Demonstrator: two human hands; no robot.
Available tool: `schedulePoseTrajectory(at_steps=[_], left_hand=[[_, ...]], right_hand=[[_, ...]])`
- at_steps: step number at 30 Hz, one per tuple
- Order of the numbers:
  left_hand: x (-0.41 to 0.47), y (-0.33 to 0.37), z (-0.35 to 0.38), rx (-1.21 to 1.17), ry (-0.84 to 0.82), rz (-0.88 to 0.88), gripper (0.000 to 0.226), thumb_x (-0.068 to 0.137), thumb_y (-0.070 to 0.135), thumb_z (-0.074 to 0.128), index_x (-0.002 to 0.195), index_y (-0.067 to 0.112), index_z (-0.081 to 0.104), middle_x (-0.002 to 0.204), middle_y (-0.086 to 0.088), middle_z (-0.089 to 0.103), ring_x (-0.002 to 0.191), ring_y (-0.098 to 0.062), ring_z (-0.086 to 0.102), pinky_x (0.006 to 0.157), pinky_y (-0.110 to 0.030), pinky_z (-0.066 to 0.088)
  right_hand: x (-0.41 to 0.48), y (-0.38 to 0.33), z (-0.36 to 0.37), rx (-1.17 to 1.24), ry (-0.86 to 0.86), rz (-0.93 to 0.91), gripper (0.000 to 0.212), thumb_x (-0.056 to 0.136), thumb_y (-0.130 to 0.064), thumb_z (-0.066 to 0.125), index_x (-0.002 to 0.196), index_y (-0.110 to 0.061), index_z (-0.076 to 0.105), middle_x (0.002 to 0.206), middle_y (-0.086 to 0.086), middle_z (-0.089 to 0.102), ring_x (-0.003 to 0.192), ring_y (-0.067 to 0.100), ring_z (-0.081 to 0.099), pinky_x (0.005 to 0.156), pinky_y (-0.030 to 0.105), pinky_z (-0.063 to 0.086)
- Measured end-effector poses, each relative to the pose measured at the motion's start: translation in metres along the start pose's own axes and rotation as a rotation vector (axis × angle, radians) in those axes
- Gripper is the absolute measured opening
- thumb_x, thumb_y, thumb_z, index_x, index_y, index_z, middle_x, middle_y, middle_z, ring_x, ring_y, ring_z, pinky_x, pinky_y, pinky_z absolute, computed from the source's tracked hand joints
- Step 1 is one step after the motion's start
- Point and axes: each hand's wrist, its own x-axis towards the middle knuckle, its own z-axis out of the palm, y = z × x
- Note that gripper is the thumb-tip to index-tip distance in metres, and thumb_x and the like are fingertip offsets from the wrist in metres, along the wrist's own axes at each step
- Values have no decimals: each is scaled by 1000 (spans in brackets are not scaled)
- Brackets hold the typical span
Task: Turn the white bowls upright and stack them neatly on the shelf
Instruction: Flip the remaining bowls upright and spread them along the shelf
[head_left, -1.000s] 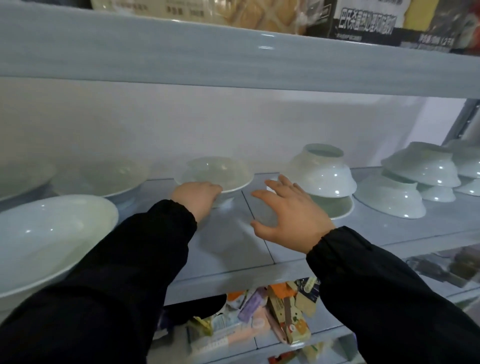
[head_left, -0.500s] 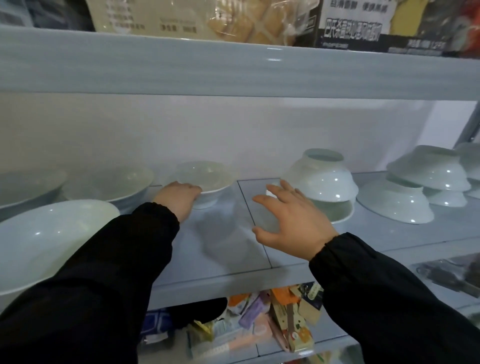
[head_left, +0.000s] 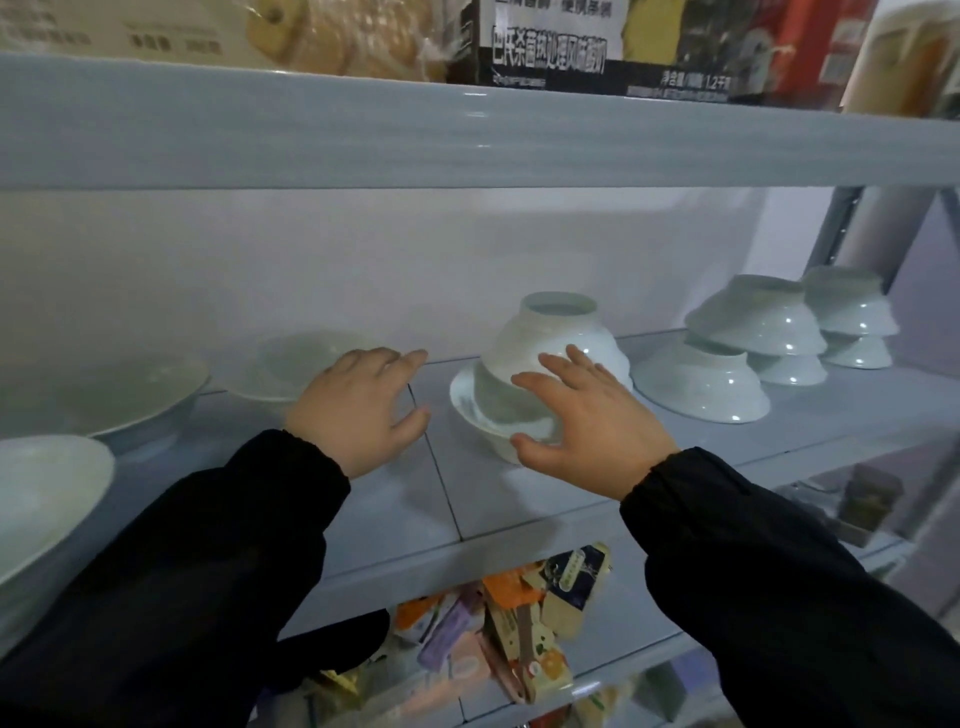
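Observation:
On the grey shelf (head_left: 519, 499) an upside-down white bowl (head_left: 550, 338) sits inside an upright white bowl (head_left: 467, 400). My right hand (head_left: 587, 421) hovers in front of this pair with fingers spread, holding nothing. My left hand (head_left: 358, 405) is open just right of a small upright bowl (head_left: 301, 364) and grips nothing. Several more upside-down bowls (head_left: 701, 384) lie stacked at the right (head_left: 758, 317), with another pile (head_left: 847, 306) behind them.
Wide upright bowls stand at the left (head_left: 130, 395), one close to me (head_left: 41, 493). The upper shelf's edge (head_left: 467, 135) hangs low overhead with boxes on it. Packets (head_left: 519, 639) fill the shelf below. A metal post (head_left: 841, 223) stands at the right.
My left hand has let go of the small upright bowl, which now stands further left and back, and has opened. My right hand has moved up to the bowl pair.

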Motion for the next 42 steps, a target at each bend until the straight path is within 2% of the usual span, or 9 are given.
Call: schedulePoseTrajectory(at_steps=[6,15,19,25,28,32,35,38,42], left_hand=[[4,33,2,28,-20,-5,74,86,64,34,146,23,46,130,-1,61,118,-27,56,95,-40,48],[-11,58,-8,83,-74,-174,71,89,66,33,139,20,53,126,-6,65,114,-32,59,96,-45,49],[-25,75,-17,108,-94,-250,71,89,65,31,138,19,54,120,-8,66,111,-32,60,92,-44,50],[-47,99,-35,183,-105,-394,79,87,69,19,149,24,39,136,-3,57,126,-27,49,102,-40,43],[-59,105,-41,198,-152,-439,71,94,66,26,153,26,30,142,-1,50,132,-25,43,105,-38,39],[-83,106,-56,198,-101,-425,73,92,64,29,146,19,46,127,-9,62,119,-32,56,94,-44,49],[-99,96,-70,235,-72,-442,66,93,60,35,140,18,52,117,-10,67,108,-34,61,85,-43,53],[-114,87,-88,265,-78,-464,67,91,62,34,140,20,51,119,-8,66,109,-33,60,87,-42,52],[-140,69,-113,278,-73,-489,68,89,62,33,139,19,50,118,-8,66,108,-33,60,86,-43,52]], right_hand=[[15,39,-11,-47,3,-27,71,88,-57,56,152,-35,33,164,5,21,153,27,4,124,41,11],[68,76,-10,-163,-61,-194,78,82,-61,55,150,-34,30,162,8,14,151,36,3,121,50,13],[80,78,-5,-229,-76,-232,85,78,-62,61,151,-35,28,158,14,17,148,37,13,119,51,16],[89,83,0,-371,-43,-299,76,75,-55,66,142,-30,38,144,18,31,133,39,31,112,60,23],[91,85,0,-382,-34,-321,71,73,-56,66,136,-31,46,139,18,35,128,40,34,110,61,26],[93,80,-10,-325,20,-354,69,75,-51,67,138,-33,45,144,20,30,131,42,28,112,58,23],[88,61,-26,-260,149,-409,72,76,-44,72,142,-30,45,149,24,25,136,43,20,116,60,18],[80,26,-35,-98,290,-486,73,70,-37,78,138,-27,53,147,25,32,133,44,22,110,60,30],[69,-28,-29,164,338,-577,73,67,-40,78,135,-29,55,144,20,38,131,42,35,102,48,44]])
